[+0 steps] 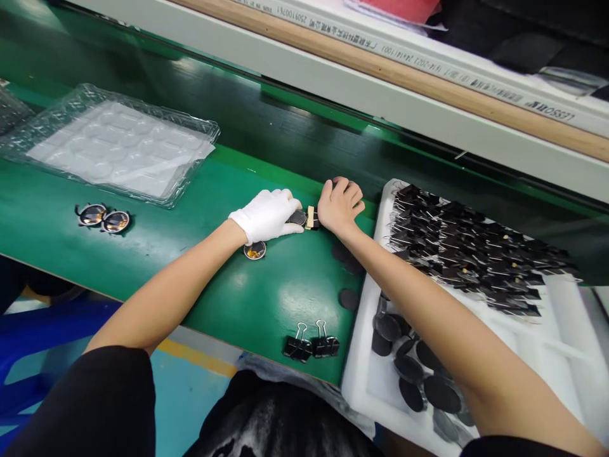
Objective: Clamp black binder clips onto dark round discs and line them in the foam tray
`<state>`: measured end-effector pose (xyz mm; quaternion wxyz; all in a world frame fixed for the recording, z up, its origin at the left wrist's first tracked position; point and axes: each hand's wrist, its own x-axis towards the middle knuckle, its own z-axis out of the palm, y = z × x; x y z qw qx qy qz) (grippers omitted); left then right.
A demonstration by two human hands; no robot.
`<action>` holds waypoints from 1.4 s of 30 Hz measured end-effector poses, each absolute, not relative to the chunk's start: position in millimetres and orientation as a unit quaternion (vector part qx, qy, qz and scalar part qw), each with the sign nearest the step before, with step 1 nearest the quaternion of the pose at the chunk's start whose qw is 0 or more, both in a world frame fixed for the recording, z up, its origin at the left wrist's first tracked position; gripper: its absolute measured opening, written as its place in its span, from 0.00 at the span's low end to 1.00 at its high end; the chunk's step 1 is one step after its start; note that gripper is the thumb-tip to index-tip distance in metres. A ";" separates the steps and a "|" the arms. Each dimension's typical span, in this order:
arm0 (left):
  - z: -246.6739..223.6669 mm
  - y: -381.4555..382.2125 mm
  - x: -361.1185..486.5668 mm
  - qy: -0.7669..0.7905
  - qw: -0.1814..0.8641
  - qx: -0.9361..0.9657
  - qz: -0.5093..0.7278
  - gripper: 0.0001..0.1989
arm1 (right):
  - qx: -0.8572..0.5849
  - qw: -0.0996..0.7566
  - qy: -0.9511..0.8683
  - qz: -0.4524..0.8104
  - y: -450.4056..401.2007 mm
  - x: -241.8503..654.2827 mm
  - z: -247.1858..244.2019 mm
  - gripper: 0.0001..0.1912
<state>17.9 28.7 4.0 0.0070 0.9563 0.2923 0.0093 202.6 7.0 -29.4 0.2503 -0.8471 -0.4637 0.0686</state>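
My left hand (269,216) wears a white glove and is closed on a dark round disc (297,218), its thumb and fingers pinching the edge. Right beside the disc sits a black binder clip (315,219) with a pale yellowish piece (310,218) at its mouth. Bare and bent over the clip's far side, my right hand (340,206) grips it; the palm hides the clip's handles. Just below the glove lies a round piece with an orange pattern (254,250), partly covered by the hand.
Two clipped round pieces (103,218) lie at left, below a clear plastic tray (190,168) holding a white sheet. Two binder clips (311,346) rest near the front edge. Several black discs (349,298) lie beside a white foam tray (364,355) of clips and discs. A ledge (285,47) runs behind.
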 end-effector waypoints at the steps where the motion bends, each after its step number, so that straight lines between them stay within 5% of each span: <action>1: 3.4 29.7 18.9 0.289 0.011 0.957 0.010 0.25 | -0.846 0.253 -0.464 0.067 6.8 203.3 -30.4 0.20; 42: 1.7 32.3 32.0 0.283 0.175 0.939 0.086 0.19 | -0.839 0.234 -0.488 0.060 4.0 207.5 -30.3 0.21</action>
